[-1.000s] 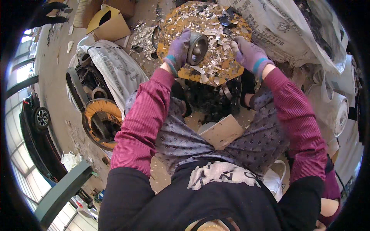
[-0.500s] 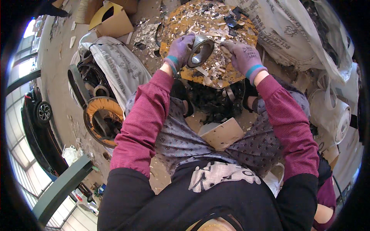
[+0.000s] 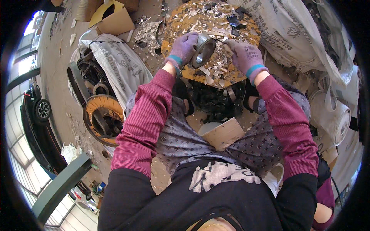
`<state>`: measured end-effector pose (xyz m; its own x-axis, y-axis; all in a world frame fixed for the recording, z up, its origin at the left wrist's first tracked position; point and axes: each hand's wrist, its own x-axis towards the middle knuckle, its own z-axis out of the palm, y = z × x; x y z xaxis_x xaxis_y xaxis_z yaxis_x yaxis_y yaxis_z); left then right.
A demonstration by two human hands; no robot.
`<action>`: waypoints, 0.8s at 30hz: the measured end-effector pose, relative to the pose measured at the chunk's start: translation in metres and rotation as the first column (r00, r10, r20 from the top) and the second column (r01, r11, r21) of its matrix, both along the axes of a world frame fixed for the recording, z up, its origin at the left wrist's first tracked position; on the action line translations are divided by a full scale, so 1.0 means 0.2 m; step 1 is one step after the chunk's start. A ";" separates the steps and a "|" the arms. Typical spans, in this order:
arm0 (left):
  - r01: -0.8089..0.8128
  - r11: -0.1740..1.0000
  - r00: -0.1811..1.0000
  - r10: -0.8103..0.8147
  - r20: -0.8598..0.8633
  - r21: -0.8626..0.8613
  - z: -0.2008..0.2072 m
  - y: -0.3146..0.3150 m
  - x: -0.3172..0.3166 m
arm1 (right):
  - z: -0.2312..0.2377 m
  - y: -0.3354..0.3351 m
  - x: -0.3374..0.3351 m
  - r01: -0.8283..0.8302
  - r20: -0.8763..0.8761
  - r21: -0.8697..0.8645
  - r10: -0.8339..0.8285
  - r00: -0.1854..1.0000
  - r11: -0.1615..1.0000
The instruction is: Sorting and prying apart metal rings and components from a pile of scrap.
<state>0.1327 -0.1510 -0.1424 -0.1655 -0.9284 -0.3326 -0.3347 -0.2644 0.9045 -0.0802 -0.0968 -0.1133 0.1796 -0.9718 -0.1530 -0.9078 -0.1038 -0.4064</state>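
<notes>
My left hand (image 3: 184, 49), in a purple glove with a teal cuff, is closed round the left side of a thick grey metal ring (image 3: 211, 46). The ring is tilted, and its shiny inner wall faces up toward me. To its right, my right hand (image 3: 246, 58), gloved alike, has its fingers pinched together near the rim. A thin dark sliver runs from these fingertips toward the ring; its kind is too small to make out. Both hands are above a worn yellow work surface (image 3: 252, 36) strewn with pale and dark scraps.
Black scraps (image 3: 216, 104) lie heaped below the work surface, with a cardboard piece (image 3: 223, 134) between my legs. At left are a white sack (image 3: 123, 63) and an orange-faced ring (image 3: 90, 111). A large sack (image 3: 285, 34) and white bucket (image 3: 341, 127) stand at right. Another person's arm (image 3: 325, 211) shows lower right.
The ring and my left hand have shifted slightly right. My right hand stays close to the rim, and the thin dark sliver at its fingertips now shows more plainly.
</notes>
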 end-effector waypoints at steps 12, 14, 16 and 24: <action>0.386 0.922 0.798 -0.316 0.513 -0.031 0.17 0.01 -0.10 | -0.09 -0.01 0.00 -0.029 -0.039 -0.098 0.025 0.999 0.995; 0.398 0.917 0.735 -0.299 0.608 -0.031 0.17 0.02 -0.12 | -0.09 -0.03 0.00 -0.059 -0.070 -0.106 0.051 0.996 0.993; 0.410 0.912 0.665 -0.277 0.694 -0.029 0.18 0.02 -0.12 | -0.09 -0.02 0.01 -0.084 -0.078 -0.132 0.074 0.994 0.988; 0.390 0.915 0.647 -0.350 0.678 0.100 0.20 -0.01 -0.12 | -0.04 -0.01 0.06 -0.120 -0.094 -0.181 0.104 0.990 0.976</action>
